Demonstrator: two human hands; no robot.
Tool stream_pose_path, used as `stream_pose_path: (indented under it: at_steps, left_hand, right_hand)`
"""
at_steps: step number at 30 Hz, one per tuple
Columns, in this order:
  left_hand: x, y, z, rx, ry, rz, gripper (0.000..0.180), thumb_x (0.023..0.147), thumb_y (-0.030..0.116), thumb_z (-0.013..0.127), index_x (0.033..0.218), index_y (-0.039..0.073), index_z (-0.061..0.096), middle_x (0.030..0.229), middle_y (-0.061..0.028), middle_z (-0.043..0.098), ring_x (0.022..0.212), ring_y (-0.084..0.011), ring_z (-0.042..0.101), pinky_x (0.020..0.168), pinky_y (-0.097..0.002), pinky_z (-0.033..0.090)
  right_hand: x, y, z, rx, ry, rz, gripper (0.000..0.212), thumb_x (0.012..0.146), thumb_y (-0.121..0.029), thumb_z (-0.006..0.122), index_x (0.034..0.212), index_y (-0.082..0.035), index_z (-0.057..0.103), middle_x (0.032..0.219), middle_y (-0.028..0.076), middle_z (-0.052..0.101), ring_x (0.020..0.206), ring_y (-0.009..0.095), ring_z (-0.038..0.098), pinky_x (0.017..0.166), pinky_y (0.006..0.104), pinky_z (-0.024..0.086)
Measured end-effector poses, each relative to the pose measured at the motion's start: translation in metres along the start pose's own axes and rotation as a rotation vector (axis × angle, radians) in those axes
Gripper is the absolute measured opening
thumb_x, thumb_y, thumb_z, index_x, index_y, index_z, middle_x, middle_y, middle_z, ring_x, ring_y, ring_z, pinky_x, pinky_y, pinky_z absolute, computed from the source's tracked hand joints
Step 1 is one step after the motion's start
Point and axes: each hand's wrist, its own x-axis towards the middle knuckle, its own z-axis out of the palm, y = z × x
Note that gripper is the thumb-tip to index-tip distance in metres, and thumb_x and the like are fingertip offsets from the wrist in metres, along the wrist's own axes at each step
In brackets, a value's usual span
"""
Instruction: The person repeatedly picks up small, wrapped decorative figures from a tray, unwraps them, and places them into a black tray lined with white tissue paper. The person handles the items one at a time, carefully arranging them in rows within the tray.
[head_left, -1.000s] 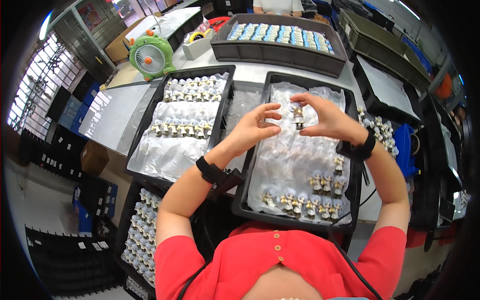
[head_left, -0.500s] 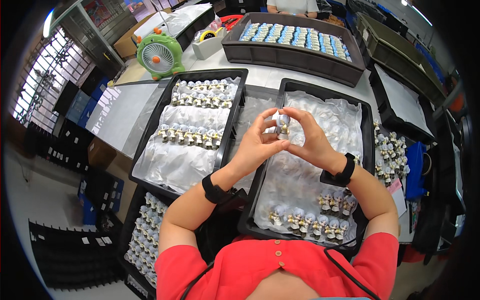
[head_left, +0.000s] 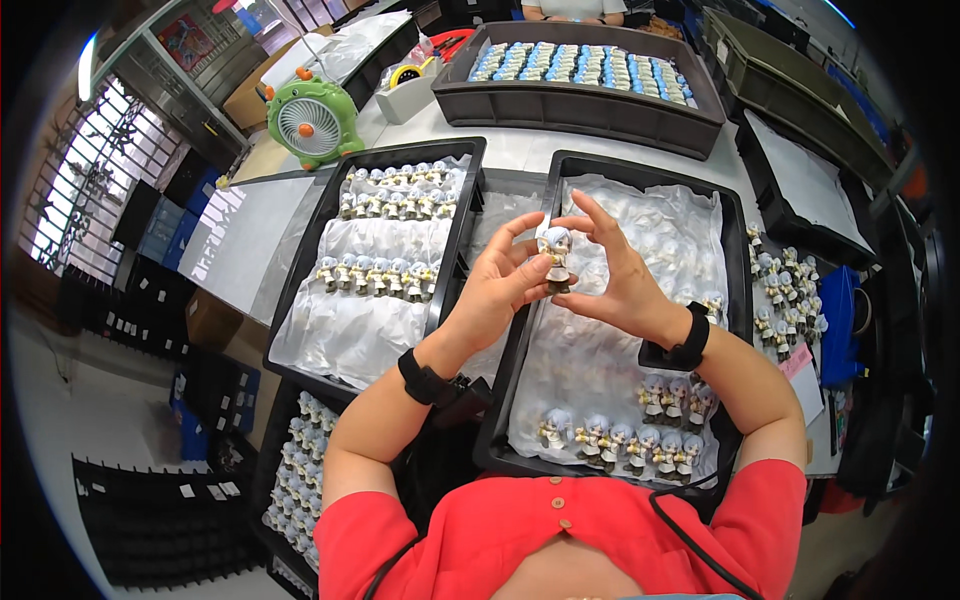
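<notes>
A small figurine [head_left: 559,262] with pale blue-white hair, light clothes and a dark base stands upright between my hands, above the gap between two trays. My left hand [head_left: 502,278] pinches it from the left, thumb across its front. My right hand [head_left: 625,275] curves around its other side, with its thumb at the base, a fingertip by the head and the index finger raised. Below, the right tray [head_left: 493,440], lined with white sheeting, has similar figurines [head_left: 620,445] along its near end. In the left tray [head_left: 275,345], rows of figurines [head_left: 375,275] lie on white sheeting.
A green fan [head_left: 313,120] and a tape dispenser [head_left: 405,95] stand at the back left. Behind the trays is a large brown bin [head_left: 580,130] of blue-and-white pieces. Loose figurines [head_left: 785,290] lie at the right beside a blue container [head_left: 843,325]. Another person [head_left: 572,8] sits at the far side.
The figurine has turned to show its front and come slightly lower and nearer. My right index finger has lifted away from it. The view has shifted a little.
</notes>
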Motion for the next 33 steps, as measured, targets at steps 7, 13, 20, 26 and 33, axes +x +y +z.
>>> stream_pose_path:
  at_steps: [7, 13, 20, 26, 33]
  left_hand:
    - [0.001, -0.004, -0.003, -0.053, -0.028, -0.019, 0.058, 0.092, 0.022, 0.055, 0.138, 0.005, 0.024, 0.12, -0.0147, 0.051, 0.103, -0.0292, 0.059, 0.086, -0.0381, 0.05]
    - [0.002, -0.006, -0.006, -0.082, -0.019, -0.034, 0.052, 0.095, 0.022, 0.048, 0.138, 0.004, 0.025, 0.122, -0.0174, 0.05, 0.103, -0.0331, 0.059, 0.085, -0.0403, 0.051]
    - [0.003, -0.008, -0.007, -0.067, -0.01, -0.039, 0.051, 0.095, 0.022, 0.05, 0.137, 0.004, 0.028, 0.121, -0.0165, 0.051, 0.102, -0.0322, 0.06, 0.084, -0.0404, 0.052]
    - [0.003, -0.007, -0.008, -0.164, -0.04, -0.053, 0.049, 0.094, 0.022, 0.05, 0.136, 0.006, 0.03, 0.121, -0.0147, 0.052, 0.102, -0.0324, 0.06, 0.083, -0.0409, 0.053]
    - [0.004, -0.013, -0.011, -0.13, 0.0, -0.103, 0.045, 0.094, 0.024, 0.052, 0.131, 0.004, 0.039, 0.118, -0.012, 0.055, 0.103, -0.0287, 0.06, 0.085, -0.0379, 0.051]
  right_hand:
    - [-0.001, 0.004, 0.0, 0.083, -0.041, 0.112, 0.099, 0.066, -0.017, 0.08, 0.144, -0.016, 0.02, 0.127, 0.009, 0.05, 0.115, 0.025, 0.049, 0.094, 0.0381, 0.039]
    - [-0.002, 0.007, 0.001, 0.155, -0.101, 0.21, 0.101, 0.065, -0.012, 0.08, 0.145, -0.018, 0.017, 0.131, 0.006, 0.048, 0.118, 0.022, 0.046, 0.096, 0.0375, 0.038]
    - [-0.003, 0.008, 0.003, 0.242, -0.11, 0.252, 0.1, 0.066, -0.011, 0.079, 0.145, -0.018, 0.018, 0.131, 0.008, 0.046, 0.117, 0.021, 0.045, 0.096, 0.0367, 0.037]
    - [-0.004, 0.008, 0.005, 0.237, -0.05, 0.23, 0.097, 0.068, -0.019, 0.079, 0.144, -0.016, 0.02, 0.126, 0.007, 0.05, 0.114, 0.021, 0.048, 0.093, 0.0359, 0.038]
    - [-0.003, -0.001, 0.004, -0.022, 0.018, -0.083, 0.093, 0.063, -0.008, 0.078, 0.141, -0.012, 0.027, 0.119, 0.008, 0.052, 0.111, 0.025, 0.049, 0.091, 0.0367, 0.042]
